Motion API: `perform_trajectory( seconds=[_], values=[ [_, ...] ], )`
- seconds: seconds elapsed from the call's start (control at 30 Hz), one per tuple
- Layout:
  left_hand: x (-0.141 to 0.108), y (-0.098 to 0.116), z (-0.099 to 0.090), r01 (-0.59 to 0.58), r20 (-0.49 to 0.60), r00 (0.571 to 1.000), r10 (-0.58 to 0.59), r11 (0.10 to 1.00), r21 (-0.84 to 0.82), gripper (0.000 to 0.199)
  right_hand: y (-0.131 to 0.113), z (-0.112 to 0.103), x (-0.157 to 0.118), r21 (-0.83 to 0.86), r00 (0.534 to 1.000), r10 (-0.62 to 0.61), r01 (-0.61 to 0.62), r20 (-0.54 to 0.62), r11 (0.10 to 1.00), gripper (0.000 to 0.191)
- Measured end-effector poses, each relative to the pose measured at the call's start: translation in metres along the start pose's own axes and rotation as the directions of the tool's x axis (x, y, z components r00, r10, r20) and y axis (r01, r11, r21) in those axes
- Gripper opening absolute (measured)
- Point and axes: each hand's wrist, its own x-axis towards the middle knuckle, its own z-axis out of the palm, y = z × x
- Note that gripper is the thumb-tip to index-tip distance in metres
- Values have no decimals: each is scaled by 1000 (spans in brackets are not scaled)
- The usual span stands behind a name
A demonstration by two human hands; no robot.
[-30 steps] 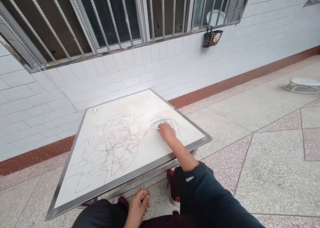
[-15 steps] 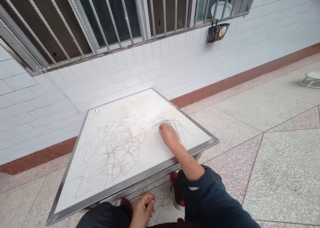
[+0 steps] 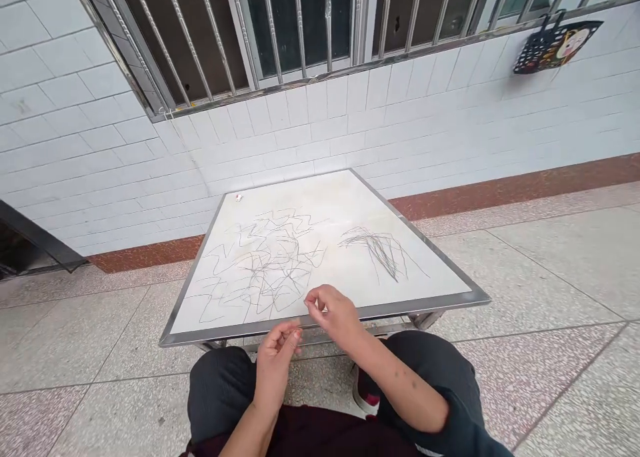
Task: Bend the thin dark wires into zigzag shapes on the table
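Thin dark lines that look like loose strands lie across a white tabletop (image 3: 330,290) with a grey metal rim. On its left side they form a wide, wavy tangle (image 3: 275,263); on its right a narrower, denser bunch (image 3: 383,253) bends downward. My right hand (image 3: 334,311) is over the near edge, thumb and index finger pinched together. Just left of it and lower, my left hand (image 3: 276,353) is raised above my lap with thumb and fingertips closed. The two hands are close but apart. Anything between the fingertips is too fine to make out.
A small white-and-red object (image 3: 239,197) lies at the table's far left corner. Behind stands a white tiled wall (image 3: 310,137) with barred windows (image 3: 300,30). A patterned bag (image 3: 553,47) hangs from the bars at right. My knees are under the near edge.
My right hand has come back from the right-hand bunch to the near edge beside my left hand. My left hand has risen from my lap. The view has turned left.
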Motion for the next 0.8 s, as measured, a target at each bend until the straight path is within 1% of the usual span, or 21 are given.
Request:
perform_trajectory(
  seconds=[0.07, 0.17, 0.3, 0.47, 0.57, 0.7, 0.73, 0.8],
  values=[
    [-1, 10, -2, -27, -79, 997, 19, 994, -105, 40, -15, 18, -18, -5, 994, -47, 47, 96, 999, 10],
    [-4, 9, -5, -55, -154, 988, 24, 979, -197, 35, -27, 32, -35, -42, 985, -76, 83, 156, 996, 12],
    [-7, -2, -10, -68, -187, 982, 21, 966, -250, 24, -32, 34, -43, -37, 970, -75, 86, 233, 996, 12],
    [-9, -3, -21, -60, -184, 983, 12, 965, -254, 25, -30, 36, -45, 52, 954, -70, 57, 290, 997, 8],
    [-10, -3, -26, -66, -183, 983, 21, 967, -245, 26, -27, 42, -48, 117, 949, -42, 5, 313, 993, 8],
    [-11, -7, -27, -61, -168, 986, 17, 962, -265, 26, -26, 47, -49, 189, 958, 38, -95, 286, 977, 8],
    [-11, -7, -27, -60, -167, 986, 13, 959, -276, 25, -26, 47, -49, 220, 955, 62, -130, 291, 967, 8],
    [-10, -7, -28, -47, -166, 986, -4, 953, -301, 25, -27, 47, -48, 317, 931, 109, -227, 348, 921, 10]
  ],
)
